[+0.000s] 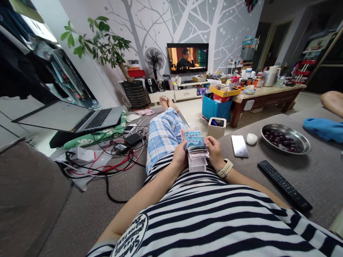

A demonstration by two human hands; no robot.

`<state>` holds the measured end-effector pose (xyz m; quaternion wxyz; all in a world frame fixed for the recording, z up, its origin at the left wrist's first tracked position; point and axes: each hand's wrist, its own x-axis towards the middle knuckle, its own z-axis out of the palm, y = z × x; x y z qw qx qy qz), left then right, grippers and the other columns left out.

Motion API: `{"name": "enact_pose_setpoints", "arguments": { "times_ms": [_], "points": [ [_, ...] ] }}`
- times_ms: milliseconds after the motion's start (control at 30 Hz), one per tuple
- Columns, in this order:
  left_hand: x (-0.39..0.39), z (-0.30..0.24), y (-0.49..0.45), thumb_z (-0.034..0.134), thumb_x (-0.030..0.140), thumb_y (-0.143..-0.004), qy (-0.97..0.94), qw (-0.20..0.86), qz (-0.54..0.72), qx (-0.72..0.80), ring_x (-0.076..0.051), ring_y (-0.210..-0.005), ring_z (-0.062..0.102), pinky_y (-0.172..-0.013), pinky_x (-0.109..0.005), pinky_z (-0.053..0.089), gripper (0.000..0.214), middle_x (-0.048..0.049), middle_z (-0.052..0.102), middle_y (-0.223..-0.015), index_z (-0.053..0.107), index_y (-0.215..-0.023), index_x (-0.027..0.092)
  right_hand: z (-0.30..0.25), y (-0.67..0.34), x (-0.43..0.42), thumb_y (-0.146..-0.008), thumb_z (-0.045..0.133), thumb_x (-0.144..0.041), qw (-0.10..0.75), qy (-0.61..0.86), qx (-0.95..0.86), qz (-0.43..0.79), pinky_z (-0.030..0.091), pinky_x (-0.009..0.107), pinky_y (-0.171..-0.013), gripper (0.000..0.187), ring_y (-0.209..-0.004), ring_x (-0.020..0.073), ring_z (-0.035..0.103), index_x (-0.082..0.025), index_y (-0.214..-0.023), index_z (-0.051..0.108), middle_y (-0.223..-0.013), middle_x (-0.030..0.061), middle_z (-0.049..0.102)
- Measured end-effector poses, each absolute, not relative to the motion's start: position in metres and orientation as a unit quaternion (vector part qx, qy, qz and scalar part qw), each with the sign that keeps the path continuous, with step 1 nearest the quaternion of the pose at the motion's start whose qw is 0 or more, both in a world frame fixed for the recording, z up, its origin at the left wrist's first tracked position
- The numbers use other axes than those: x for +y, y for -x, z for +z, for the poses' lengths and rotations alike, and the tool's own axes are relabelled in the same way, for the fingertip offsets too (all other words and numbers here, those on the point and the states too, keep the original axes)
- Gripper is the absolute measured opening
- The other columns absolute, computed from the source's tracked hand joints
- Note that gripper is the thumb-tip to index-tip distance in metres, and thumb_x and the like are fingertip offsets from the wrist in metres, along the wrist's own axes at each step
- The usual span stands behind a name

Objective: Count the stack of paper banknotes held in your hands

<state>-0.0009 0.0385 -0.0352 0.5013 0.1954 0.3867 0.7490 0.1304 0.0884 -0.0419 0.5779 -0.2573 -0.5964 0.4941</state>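
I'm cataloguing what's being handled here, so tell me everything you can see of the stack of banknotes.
The stack of banknotes looks like thin printed paper: blue-green notes on top, pinkish ones peeking out at the far left edge, and a paler one jutting out at the near end. Many layered edges show below the blue-green notes. It is fanned unevenly, gripped between the left hand and the right hand, in front of the striped shirt. The printing is too small to read.

Bundle of banknotes [197, 151]: blue-green, pinkish, pale; fanned unevenly, held at both sides.
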Motion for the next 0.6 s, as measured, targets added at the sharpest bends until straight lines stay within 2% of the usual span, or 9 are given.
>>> {"name": "enact_pose_setpoints", "arguments": {
  "times_ms": [133, 333, 467, 600],
  "points": [
    [0.037, -0.033, -0.001, 0.078, 0.026, -0.072, -0.182, 0.495, 0.75, 0.399, -0.031, -0.103, 0.076, -0.098, -0.043, 0.058, 0.014, -0.0084, 0.08, -0.082, 0.074, -0.08, 0.016, -0.043, -0.129, 0.088, -0.084, 0.057, -0.081, 0.56, 0.253, -0.581, 0.534, 0.04, 0.032, -0.053, 0.059, -0.051, 0.0159, 0.045, -0.025, -0.069, 0.061, -0.057, 0.0004, 0.058],
    [0.032, -0.028, -0.003, 0.081, 0.025, -0.071, -0.165, 0.483, 0.753, 0.416, -0.032, -0.099, 0.077, -0.095, -0.045, 0.06, 0.014, -0.0065, 0.078, -0.075, 0.071, -0.078, 0.018, -0.043, -0.128, 0.087, -0.072, 0.078, -0.073, 0.565, 0.258, -0.587, 0.519, 0.043, 0.031, -0.057, 0.053, -0.054, 0.0151, 0.048, -0.024, -0.067, 0.058, -0.056, -0.0022, 0.057],
    [0.03, -0.027, -0.003, 0.08, 0.024, -0.071, -0.178, 0.49, 0.749, 0.408, -0.031, -0.098, 0.077, -0.094, -0.043, 0.06, 0.013, -0.0064, 0.079, -0.076, 0.072, -0.079, 0.017, -0.044, -0.127, 0.088, -0.068, 0.084, -0.067, 0.576, 0.27, -0.58, 0.509, 0.041, 0.03, -0.057, 0.051, -0.058, 0.0144, 0.046, -0.024, -0.069, 0.057, -0.061, -0.0032, 0.053],
    [0.028, -0.027, -0.003, 0.082, 0.023, -0.066, -0.195, 0.496, 0.745, 0.402, -0.032, -0.1, 0.077, -0.095, -0.044, 0.059, 0.018, -0.0083, 0.079, -0.08, 0.073, -0.081, 0.016, -0.045, -0.127, 0.09, -0.069, 0.084, -0.062, 0.593, 0.265, -0.57, 0.503, 0.042, 0.03, -0.06, 0.048, -0.063, 0.0148, 0.047, -0.024, -0.073, 0.055, -0.067, -0.0037, 0.051]
  ]
}}
